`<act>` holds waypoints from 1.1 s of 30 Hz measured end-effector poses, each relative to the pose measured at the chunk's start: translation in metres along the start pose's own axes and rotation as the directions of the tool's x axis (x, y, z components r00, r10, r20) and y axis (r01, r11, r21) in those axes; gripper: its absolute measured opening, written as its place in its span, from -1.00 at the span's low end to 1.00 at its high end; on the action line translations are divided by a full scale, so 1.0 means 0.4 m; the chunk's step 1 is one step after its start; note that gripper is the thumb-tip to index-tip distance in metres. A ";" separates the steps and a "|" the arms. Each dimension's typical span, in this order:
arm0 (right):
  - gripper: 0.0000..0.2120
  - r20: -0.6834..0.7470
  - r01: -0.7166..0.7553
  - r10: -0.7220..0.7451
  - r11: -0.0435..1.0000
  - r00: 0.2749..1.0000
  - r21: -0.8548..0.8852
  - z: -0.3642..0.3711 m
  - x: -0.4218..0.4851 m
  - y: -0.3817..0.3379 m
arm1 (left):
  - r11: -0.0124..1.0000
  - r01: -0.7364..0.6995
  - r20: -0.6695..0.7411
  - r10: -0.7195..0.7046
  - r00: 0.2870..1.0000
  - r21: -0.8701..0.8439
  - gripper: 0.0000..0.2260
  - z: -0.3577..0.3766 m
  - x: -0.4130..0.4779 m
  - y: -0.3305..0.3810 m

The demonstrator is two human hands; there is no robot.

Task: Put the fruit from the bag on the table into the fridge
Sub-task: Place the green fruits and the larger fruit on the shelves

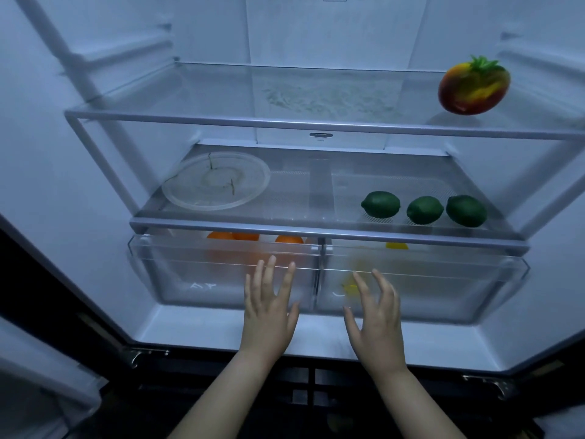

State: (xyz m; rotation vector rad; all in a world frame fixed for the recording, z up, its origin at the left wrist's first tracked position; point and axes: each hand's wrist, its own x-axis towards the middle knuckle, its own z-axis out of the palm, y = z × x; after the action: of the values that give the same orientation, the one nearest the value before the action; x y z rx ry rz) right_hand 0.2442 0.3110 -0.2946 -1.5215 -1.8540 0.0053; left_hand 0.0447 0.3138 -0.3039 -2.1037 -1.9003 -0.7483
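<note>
Both hands empty, fingers spread. Left hand (269, 308) before left drawer (190, 280), right hand (375, 315) before right drawer (443, 286), both below lower shelf (316, 231). Likely pushing drawers shut; contact unclear.
Fruit sorted by kind: three limes (424, 210) on shelf; three oranges (288, 239) and at least two yellow fruits (396, 246) below; one mango (474, 87) above.

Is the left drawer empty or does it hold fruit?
Holds fruit: oranges show at the top of the clear left drawer.

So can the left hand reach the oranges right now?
Probably not: the left hand hovers outside the left drawer, whose clear front and the shelf above shut the oranges in.
</note>
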 end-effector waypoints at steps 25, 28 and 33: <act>-0.29 0.161 -0.103 0.120 0.988 0.980 -0.114 0.039 0.081 0.001 | 0.998 0.024 0.114 -0.018 0.993 -0.051 -0.26 0.023 0.074 -0.021; -0.26 0.175 -0.099 0.123 0.985 0.977 -0.138 0.038 0.078 -0.002 | 0.999 0.021 0.116 -0.016 0.993 -0.039 -0.24 0.023 0.075 -0.019; -0.27 0.202 -0.114 0.145 0.981 0.969 -0.157 0.027 0.071 -0.017 | 1.000 0.011 0.153 -0.008 0.988 -0.020 -0.26 0.019 0.068 -0.020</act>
State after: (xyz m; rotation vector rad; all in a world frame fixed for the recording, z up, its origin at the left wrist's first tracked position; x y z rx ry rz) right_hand 0.2318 0.3377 -0.2848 -1.8014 -1.9515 0.1013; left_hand 0.0397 0.3421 -0.2982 -2.2249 -1.9882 -0.6267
